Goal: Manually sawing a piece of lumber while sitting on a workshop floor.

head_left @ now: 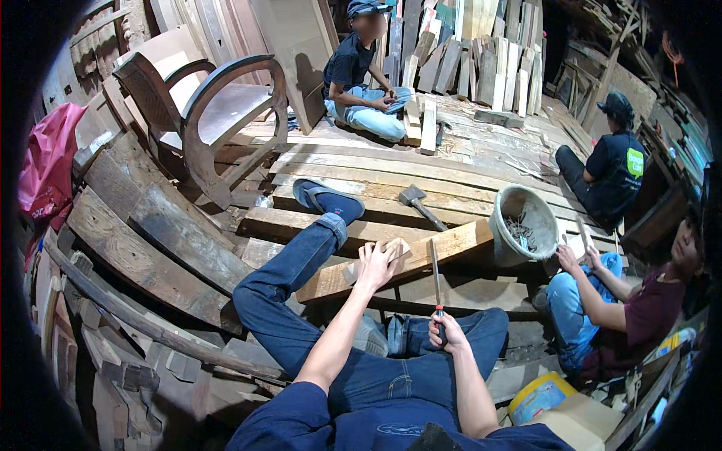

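My left hand (380, 264) is closed over a small pale wood block (401, 249), pressing it onto a thick wooden beam (331, 283). The beam lies at a slant in front of my bent legs. In my right hand (448, 332) is a file (435, 274) with a black and red handle. Its long, narrow blade points up and away from me, to the right of the block and apart from it. The fingers of my right hand wrap round the handle above my thigh.
A mallet (419, 204) lies on the slats beyond the beam. At the beam's right end stands a bucket (502, 225) of nails. A wooden armchair (218, 98) is at far left. Co-workers sit at the back and right; the nearest person's hands (579, 259) hold something. Stacked planks (162, 233) flank me.
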`<state>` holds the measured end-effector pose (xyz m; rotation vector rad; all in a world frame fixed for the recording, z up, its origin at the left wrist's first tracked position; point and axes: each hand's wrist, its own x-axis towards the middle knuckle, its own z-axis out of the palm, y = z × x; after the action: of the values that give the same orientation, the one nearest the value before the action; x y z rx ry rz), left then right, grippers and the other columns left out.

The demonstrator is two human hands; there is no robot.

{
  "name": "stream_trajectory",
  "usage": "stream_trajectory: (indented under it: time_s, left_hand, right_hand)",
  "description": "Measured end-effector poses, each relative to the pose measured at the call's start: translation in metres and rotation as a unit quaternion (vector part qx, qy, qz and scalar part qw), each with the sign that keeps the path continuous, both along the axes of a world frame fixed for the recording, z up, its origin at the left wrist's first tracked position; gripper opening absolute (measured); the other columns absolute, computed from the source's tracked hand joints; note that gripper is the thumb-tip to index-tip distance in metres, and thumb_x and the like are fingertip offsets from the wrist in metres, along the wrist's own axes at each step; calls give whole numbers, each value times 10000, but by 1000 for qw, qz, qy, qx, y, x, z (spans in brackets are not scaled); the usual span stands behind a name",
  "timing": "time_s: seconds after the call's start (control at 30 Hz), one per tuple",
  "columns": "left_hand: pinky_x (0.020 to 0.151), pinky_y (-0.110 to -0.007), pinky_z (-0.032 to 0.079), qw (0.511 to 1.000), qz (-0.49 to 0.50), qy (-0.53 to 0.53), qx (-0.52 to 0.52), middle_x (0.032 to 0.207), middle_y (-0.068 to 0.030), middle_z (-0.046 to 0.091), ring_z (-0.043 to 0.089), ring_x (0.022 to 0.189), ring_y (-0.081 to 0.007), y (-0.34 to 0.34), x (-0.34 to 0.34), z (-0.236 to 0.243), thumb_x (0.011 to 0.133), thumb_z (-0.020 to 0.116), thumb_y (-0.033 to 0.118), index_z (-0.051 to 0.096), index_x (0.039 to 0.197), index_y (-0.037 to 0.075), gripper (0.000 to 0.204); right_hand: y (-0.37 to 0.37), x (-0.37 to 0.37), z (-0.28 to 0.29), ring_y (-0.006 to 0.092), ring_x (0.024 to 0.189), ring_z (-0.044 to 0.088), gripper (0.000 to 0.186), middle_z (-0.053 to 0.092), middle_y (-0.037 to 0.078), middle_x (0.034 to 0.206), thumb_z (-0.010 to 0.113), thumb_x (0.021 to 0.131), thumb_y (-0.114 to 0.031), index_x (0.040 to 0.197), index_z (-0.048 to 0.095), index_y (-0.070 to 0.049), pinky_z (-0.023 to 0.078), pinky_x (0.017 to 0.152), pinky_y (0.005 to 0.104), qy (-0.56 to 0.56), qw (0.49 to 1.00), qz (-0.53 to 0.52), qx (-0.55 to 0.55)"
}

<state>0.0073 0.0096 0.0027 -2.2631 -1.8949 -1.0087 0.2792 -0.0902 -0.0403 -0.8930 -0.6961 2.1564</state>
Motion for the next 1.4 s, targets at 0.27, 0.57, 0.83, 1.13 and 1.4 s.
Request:
stream_trajectory:
  time_s: [0.27,0.57,0.83,1.13,1.4]
  left_hand:
    - [914,-503,375,997,30,-2,64,1133,-123,611,526,1025,-347,0,-8,-3,818,682,337,671,1177,182,391]
    - [883,-518,413,994,104,-30,12,1076,-192,646,556,1013,-393,17,11,-8,825,659,435,676,1098,35,485]
    - [891,-519,400,993,93,-57,-37,1078,-176,644,548,1026,-376,23,13,-8,801,655,402,692,1023,63,407]
    - [875,-498,399,993,100,-56,-1,1040,-162,658,551,996,-363,18,15,-5,812,648,383,702,985,61,369]
    - [882,-520,397,992,120,-23,20,1029,-160,659,556,981,-377,17,26,-5,853,603,377,706,934,53,350]
  right_hand:
    - [4,-8,-10,154,393,423,139,458,39,613,526,965,-207,892,463,-107,354,377,307,-12,1000,10,-16]
    - [1,-4,-4,157,410,433,127,461,50,613,543,960,-197,900,472,-111,355,385,302,-8,1000,-2,-12]
    - [1,-2,-4,164,414,438,123,464,53,620,542,961,-204,908,474,-117,351,388,306,-13,1000,-5,-18]
    - [3,-3,-7,163,401,424,122,455,50,606,550,952,-214,926,485,-114,333,377,307,-16,1000,-8,-24]
    - [-2,1,-10,160,408,438,107,469,46,621,523,969,-201,938,474,-110,351,382,299,-22,1000,-13,-9]
